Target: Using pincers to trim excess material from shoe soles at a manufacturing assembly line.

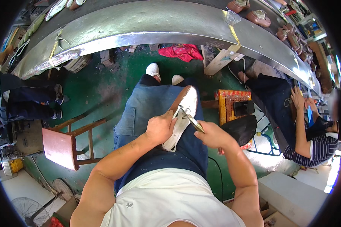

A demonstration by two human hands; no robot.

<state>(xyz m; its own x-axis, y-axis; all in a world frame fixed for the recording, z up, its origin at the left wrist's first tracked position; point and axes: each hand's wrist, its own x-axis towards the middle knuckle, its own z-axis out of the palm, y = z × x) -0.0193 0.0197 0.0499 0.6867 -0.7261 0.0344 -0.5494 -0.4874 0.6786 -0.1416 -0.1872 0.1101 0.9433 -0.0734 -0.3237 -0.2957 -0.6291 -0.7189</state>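
Note:
A white shoe with a brown side rests over my lap, toe pointing away from me. My left hand is closed on its left side near the middle. In my right hand is a pair of pliers, gripped by the handles. The jaws reach the shoe's upper near its opening; whether they pinch the material I cannot tell. Beneath the shoe is the blue cloth covering my legs.
Ahead runs a long metal-edged bench with a plastic cup and brown shoes. A wooden stool stands left. Right of me, a phone lies on an orange beaded seat. Co-workers sit right and stand left.

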